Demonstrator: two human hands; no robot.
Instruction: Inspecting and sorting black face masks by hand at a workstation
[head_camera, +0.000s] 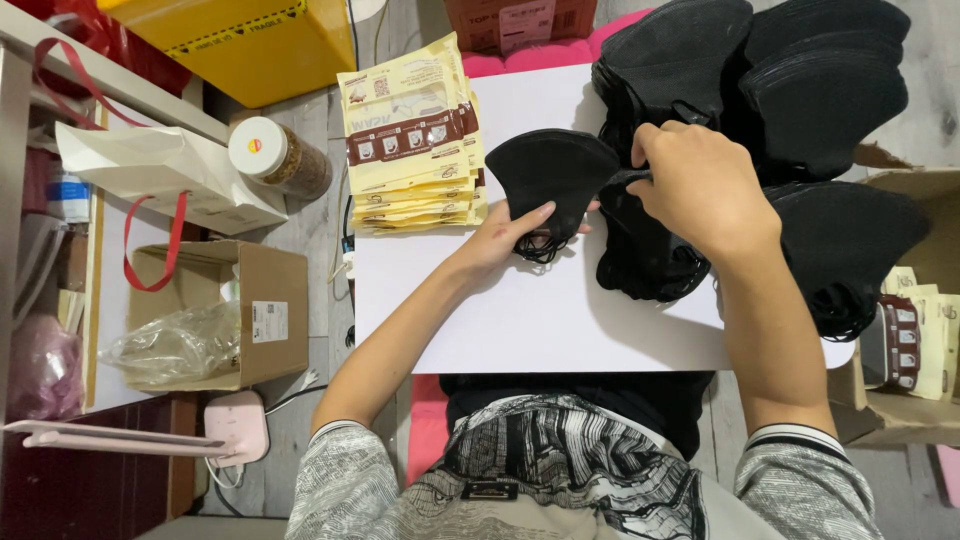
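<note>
A folded black face mask (552, 178) lies on the white board (530, 310) across my lap. My left hand (505, 233) holds its lower edge and ear loops with the fingers under it. My right hand (700, 185) pinches the mask's right tip, just above a stack of black masks (645, 255). More black masks are piled at the back (690, 55) and on the right (845, 240). A fanned stack of pale yellow and brown paper pouches (415, 140) rests at the board's back left corner.
On the left stand an open cardboard box (255, 315) with a clear plastic bag, a jar with a white lid (275, 155), a white paper bag with red handles (165, 175) and a yellow box (260, 40). Another cardboard box with pouches (915, 340) is at the right.
</note>
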